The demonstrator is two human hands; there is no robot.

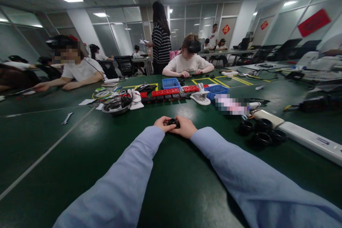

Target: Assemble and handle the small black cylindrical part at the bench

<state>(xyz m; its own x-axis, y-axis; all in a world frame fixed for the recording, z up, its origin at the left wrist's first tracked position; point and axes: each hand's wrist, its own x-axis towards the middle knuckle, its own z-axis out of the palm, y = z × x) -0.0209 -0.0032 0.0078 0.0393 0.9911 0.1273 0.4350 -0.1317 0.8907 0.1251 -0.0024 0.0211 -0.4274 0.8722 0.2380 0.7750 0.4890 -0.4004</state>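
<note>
Both my hands meet over the green tabletop (171, 171), straight ahead of me. Between them is a small black ring-shaped part (173, 122), its round opening facing up. My left hand (162, 124) grips it from the left, thumb along the near side. From the right, the fingers of my right hand (185, 127) close round the same part, and its thumb comes close to the left one. Several similar black ring-shaped parts (262, 139) stand grouped to the right on the table.
A row of red and black sockets (171, 93) lies beyond my hands, near blue trays (171, 83) and a white clamp-like stand (201, 95). A metal bowl with cables (116, 106) and a wrench (67, 118) are leftward. A long white case (312, 140) lies right. Other people sit across the table.
</note>
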